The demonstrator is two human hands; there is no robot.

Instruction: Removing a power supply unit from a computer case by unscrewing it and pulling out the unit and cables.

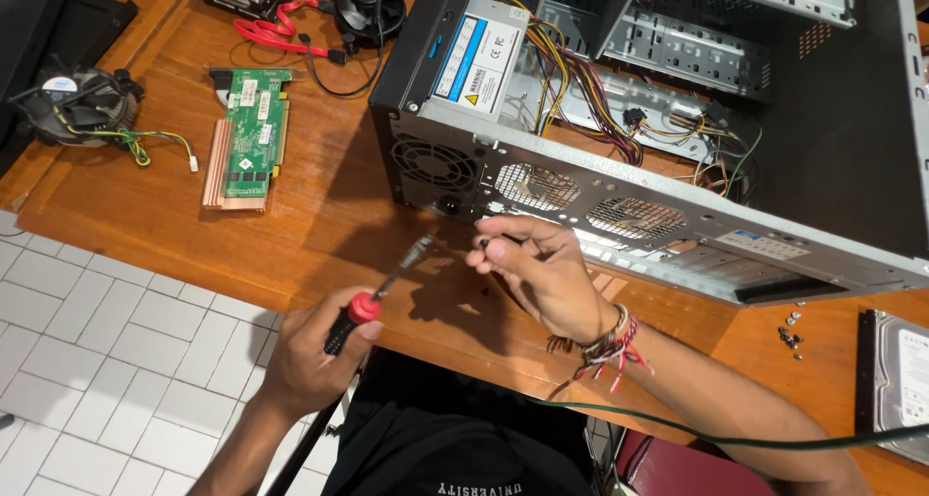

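1. Surface: varnished brown wooden worktop (319, 215), smooth grain, above a white square-tiled floor (87, 360).
2. Open grey sheet-metal computer case (677, 235), lying on its side at the worktop's middle and right; perforated rear panel faces the near edge; boxy silver power supply (479, 56) with bundled coloured wires inside.
3. Red-and-black-handled screwdriver (373, 298), slim steel shaft, over the near edge.
4. Left hand (310, 360): fingers wrapped tight round the screwdriver handle.
5. Right hand (542, 269): fingertips pinched together at the rear panel; what they pinch is too small to tell.
6. Green rectangular circuit card (254, 133), flat, toward the far left corner.
7. Round black cooling fan (73, 104), left edge.
8. Small loose metal screws (792, 330) beside a silver hard drive (895, 385), right edge.
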